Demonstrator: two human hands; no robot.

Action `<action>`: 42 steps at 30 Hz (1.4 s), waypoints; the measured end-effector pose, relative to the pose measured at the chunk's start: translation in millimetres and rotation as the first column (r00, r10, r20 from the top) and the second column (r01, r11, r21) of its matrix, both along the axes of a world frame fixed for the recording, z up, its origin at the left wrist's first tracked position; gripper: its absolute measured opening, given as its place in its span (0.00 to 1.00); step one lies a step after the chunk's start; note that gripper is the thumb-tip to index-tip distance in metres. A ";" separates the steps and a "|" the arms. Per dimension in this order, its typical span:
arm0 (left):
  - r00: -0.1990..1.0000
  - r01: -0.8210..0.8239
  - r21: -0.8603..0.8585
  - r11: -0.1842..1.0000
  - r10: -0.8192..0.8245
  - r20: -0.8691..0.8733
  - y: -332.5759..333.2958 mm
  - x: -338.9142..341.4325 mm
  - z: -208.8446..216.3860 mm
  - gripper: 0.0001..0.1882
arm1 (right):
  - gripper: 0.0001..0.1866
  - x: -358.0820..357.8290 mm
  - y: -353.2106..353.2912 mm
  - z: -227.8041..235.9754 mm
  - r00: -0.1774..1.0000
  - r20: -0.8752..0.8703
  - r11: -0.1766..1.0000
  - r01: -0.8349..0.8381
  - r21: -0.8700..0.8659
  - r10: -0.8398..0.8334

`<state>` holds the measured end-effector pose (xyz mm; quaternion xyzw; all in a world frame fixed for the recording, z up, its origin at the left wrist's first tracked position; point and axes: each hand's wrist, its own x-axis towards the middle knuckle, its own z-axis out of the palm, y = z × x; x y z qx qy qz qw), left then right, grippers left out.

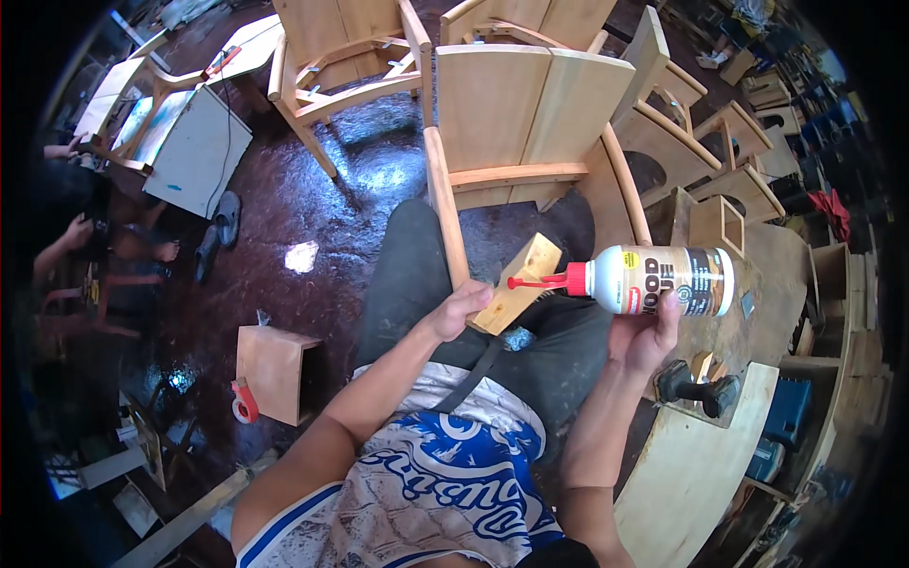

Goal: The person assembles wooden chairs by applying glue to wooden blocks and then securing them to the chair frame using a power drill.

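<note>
My left hand (pixel 461 310) grips the lower end of a short wooden block (pixel 517 286), tilted up over my lap. In my right hand (pixel 644 333) lies a white glue bottle (pixel 663 280) with a red cap, held on its side. Its thin red nozzle (pixel 535 282) points left, right by the block's face; whether they touch I cannot tell. Just in front of my knees stands a wooden chair frame (pixel 530 114) with a slatted panel and rounded side rails. A small bluish crumpled thing (pixel 516 339) sits below the block.
More wooden chairs (pixel 350 47) stand ahead and to the right. A black power tool (pixel 699 388) rests on the bench (pixel 748 322) at my right. At left are a wooden box (pixel 275 371), a red tape roll (pixel 244 401), slippers (pixel 222 227) and another person's hand (pixel 78 232).
</note>
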<state>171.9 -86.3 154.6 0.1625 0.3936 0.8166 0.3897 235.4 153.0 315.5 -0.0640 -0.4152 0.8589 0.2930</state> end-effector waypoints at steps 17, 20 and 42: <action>0.986 -0.039 0.077 0.996 0.026 0.165 -9.4 14.0 33.2 0.15 | 0.32 -34.1 0.6 -18.7 0.968 -0.002 0.965 -0.252 -0.077 0.252; 0.994 -0.053 0.074 0.996 0.045 0.103 -14.0 14.8 39.9 0.21 | 0.35 -40.7 -5.1 -19.5 0.969 0.010 0.965 -0.246 -0.090 0.248; 0.994 -0.033 -0.082 0.996 0.041 0.104 3.0 15.5 37.3 0.37 | 0.22 -34.2 9.7 -7.8 0.987 0.010 0.983 -0.159 0.093 0.158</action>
